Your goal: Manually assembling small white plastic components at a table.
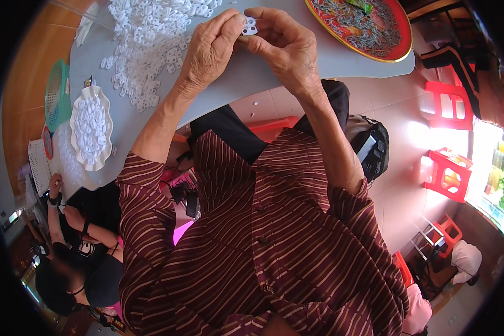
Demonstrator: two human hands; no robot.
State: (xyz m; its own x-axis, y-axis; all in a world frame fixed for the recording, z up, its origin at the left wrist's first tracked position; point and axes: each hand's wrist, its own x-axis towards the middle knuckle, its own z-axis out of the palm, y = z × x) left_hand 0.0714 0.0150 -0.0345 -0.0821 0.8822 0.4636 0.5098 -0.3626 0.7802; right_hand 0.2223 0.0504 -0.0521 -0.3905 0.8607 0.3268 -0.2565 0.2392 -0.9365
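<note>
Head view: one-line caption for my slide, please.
Left hand and right hand hold a small white piece between a heap of white pieces and a red tray of thin metal parts.

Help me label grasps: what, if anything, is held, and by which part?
A white holed piece, by its edges: left hand on the left, right hand at the bottom.

The white pieces [143, 45] heaped at upper left look like smooth plastic, the grey tabletop [218, 96] beneath them smooth and fairly matt. At upper right, a glossy red tray [375, 55] holds thin metal bits [341, 23]. Lower centre, the shirt [224, 241] is soft matt cloth. Plastic stools [434, 88] and shiny floor tiles [386, 215] fill the right.
</note>
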